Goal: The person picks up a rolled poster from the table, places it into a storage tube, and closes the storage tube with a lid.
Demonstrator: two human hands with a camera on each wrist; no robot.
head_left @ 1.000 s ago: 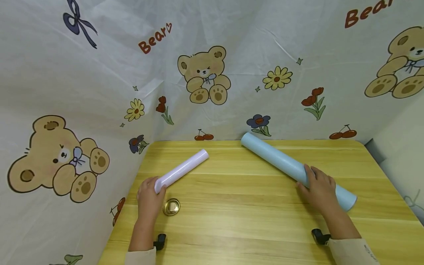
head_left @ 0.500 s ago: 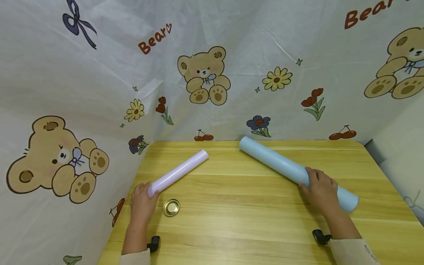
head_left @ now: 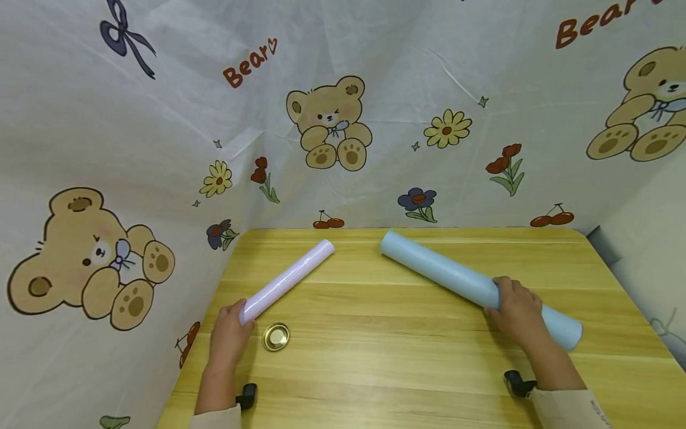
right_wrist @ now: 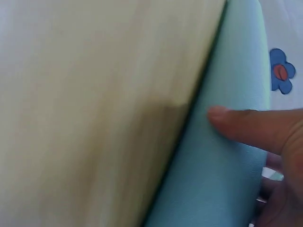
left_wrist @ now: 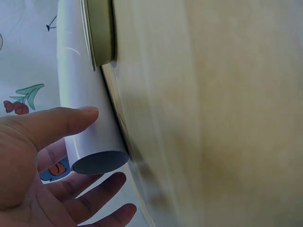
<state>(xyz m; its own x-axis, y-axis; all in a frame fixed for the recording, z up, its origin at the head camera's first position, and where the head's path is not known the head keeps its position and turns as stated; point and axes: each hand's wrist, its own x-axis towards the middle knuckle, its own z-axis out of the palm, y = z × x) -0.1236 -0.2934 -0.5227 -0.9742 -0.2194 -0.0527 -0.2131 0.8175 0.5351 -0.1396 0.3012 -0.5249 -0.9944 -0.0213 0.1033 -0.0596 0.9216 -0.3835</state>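
A glossy lilac tube (head_left: 289,280) slants across the left of the table. My left hand (head_left: 229,336) holds its near end, thumb along one side and fingers behind; the left wrist view shows the tube's hollow open end (left_wrist: 100,162). On the right, a longer, thicker light-blue tube (head_left: 436,265) slants the other way. My right hand (head_left: 518,310) grips it toward its near end, with the thumb (right_wrist: 236,124) pressed on its side. The fingers of that hand are partly hidden behind the tube. A small round gold dish (head_left: 276,337) lies just right of my left hand.
The wooden table (head_left: 375,369) ends at a white cloth (head_left: 386,59) printed with bears and flowers, behind and along the left. A black wrist piece (head_left: 246,396) shows beside my left forearm, another black wrist piece (head_left: 517,384) beside the right one.
My left hand has shifted left and nearer, drawing the lilac tube's near end along. The light-blue tube's far end has come nearer, away from the back edge, as my right hand moves slightly nearer.
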